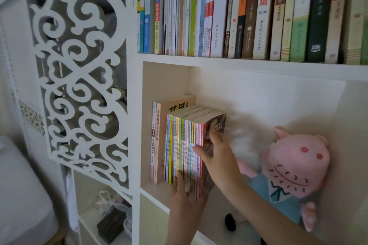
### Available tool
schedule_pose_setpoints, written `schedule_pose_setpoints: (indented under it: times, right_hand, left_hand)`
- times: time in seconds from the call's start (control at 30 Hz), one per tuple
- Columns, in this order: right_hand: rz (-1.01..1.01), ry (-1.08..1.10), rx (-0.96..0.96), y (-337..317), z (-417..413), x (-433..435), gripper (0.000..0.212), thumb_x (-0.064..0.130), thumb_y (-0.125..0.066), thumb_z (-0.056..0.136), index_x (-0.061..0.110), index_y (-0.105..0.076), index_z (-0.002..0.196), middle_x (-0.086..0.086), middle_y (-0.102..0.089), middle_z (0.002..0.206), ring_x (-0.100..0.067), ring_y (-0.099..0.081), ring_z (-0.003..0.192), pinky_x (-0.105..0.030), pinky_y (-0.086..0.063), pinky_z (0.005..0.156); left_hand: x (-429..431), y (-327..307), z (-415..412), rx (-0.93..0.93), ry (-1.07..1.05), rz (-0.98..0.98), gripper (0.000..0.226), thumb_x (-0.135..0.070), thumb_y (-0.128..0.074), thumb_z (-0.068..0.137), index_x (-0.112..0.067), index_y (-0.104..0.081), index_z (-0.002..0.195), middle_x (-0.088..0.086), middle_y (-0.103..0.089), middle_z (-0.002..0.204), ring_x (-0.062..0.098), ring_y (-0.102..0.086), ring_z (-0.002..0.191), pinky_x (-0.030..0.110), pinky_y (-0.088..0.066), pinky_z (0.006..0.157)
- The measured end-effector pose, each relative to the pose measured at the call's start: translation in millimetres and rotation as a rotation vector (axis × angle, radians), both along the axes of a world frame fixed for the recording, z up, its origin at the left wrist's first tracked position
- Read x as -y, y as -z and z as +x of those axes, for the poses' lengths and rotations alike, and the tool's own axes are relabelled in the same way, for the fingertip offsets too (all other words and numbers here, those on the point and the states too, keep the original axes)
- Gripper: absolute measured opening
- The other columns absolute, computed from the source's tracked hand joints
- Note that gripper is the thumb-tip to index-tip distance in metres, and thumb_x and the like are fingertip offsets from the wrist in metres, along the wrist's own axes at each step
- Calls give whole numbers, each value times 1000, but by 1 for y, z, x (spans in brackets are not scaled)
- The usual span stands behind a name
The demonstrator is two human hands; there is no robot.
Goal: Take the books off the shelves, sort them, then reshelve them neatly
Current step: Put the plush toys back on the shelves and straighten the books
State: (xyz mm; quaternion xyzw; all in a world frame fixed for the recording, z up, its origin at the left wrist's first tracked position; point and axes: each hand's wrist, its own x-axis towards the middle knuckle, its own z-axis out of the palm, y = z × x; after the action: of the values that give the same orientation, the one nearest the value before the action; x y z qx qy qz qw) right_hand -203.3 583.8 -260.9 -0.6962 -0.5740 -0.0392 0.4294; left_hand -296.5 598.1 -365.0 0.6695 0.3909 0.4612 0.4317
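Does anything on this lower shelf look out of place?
Yes: a pink pig plush lies tilted on the book shelf, and the thin colourful books stand further forward than the two taller books beside them.

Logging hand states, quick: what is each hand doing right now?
Left hand: open, fingers flat on the spines of the thin books.
Right hand: grips the right end of the thin books.
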Motion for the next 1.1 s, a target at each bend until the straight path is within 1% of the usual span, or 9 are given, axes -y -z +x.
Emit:
schedule_pose_setpoints:
  times: [0.07,0.13,0.23,0.33,0.47,0.57,0.73,0.93,1.1]
  right_hand:
    - [-8,-11,9,3,2,1,76,45,-60,88,20,-27,151,-6,-39,146,-20,-43,132,-32,-37,109]
    - [-9,-37,-16,4,6,4,81,48,-59,86,21,-22,153,-4,-34,148,-17,-39,134,-29,-32,112]
    - [40,-77,-104,5,10,9,85,43,-67,84,25,-19,152,2,-30,150,-5,-34,132,-20,-26,109]
    - [76,-110,-170,5,10,11,90,43,-72,79,27,-19,150,6,-29,148,1,-30,127,-19,-24,106]
    - [85,-119,-184,5,10,11,104,59,-69,67,26,-16,151,6,-25,150,-7,-29,137,-33,-28,115]
    - [84,-147,-179,3,10,10,104,60,-66,68,32,-12,152,7,-23,154,-9,-25,141,-37,-26,117]
    - [88,-169,-192,0,10,4,91,47,-68,80,36,-12,151,10,-23,156,-6,-23,142,-28,-21,116]
    - [96,-154,-185,2,8,-3,90,46,-67,82,34,-10,152,6,-22,158,-10,-20,145,-34,-20,119]
    - [69,-130,-132,6,8,-2,92,56,-62,82,39,-4,151,7,-19,158,-13,-20,145,-41,-25,118]
  left_hand:
    - [-1,-2,-7,4,4,2,123,-81,-42,44,-23,-16,150,1,-22,154,20,-26,141,34,-31,113]
    - [-3,1,-12,-15,-3,20,128,-84,-48,43,-22,-12,150,3,-20,153,22,-27,140,33,-32,111]
    - [-12,13,-13,-68,-135,232,109,-26,-85,65,-8,-16,147,21,-25,148,38,-33,136,51,-39,105]
    - [-24,21,-13,-70,-311,313,106,2,-87,57,1,-27,144,33,-29,140,46,-34,132,64,-32,99]
    - [-34,13,-23,-29,-374,458,109,0,-85,60,-25,-19,143,33,-20,146,33,-18,133,54,-22,98]
    - [-40,13,-26,-43,-330,414,104,-6,-81,68,-12,-16,148,22,-20,150,29,-20,139,54,-27,105]
    - [-52,19,-18,-102,-430,303,91,-7,-87,61,10,-37,135,32,-40,128,50,-48,114,62,-48,89]
    - [-45,2,-18,11,-437,137,82,-7,-78,72,0,-35,141,23,-33,135,43,-37,125,58,-38,101]
    - [-37,4,-5,-133,-443,161,97,2,-69,66,3,-16,147,19,-19,136,43,-27,122,50,-32,102]
